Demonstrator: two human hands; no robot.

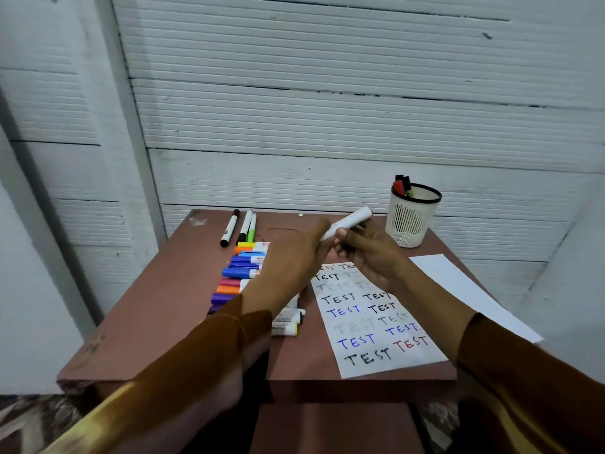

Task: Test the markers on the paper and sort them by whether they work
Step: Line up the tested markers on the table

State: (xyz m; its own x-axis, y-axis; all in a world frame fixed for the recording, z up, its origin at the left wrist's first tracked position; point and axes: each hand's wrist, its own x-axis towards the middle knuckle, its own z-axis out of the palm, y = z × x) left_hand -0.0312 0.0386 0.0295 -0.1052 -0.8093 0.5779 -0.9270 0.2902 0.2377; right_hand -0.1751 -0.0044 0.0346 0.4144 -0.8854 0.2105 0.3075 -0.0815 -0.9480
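Reddish-brown table [170,322] against white ribbed wall [327,109]

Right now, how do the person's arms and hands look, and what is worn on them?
Both arms wear long brown sleeves, loose, with a golden sheen near the elbows. The cuffs end on the forearms. The left hand and the right hand are bare: no gloves, rings or watch visible.

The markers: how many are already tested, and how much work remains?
Done: the paper carries many TEST words, some faint; a few markers stand in the cup, three lie apart. In hand: both hands, left and right, hold a white marker. Left: the coloured row.
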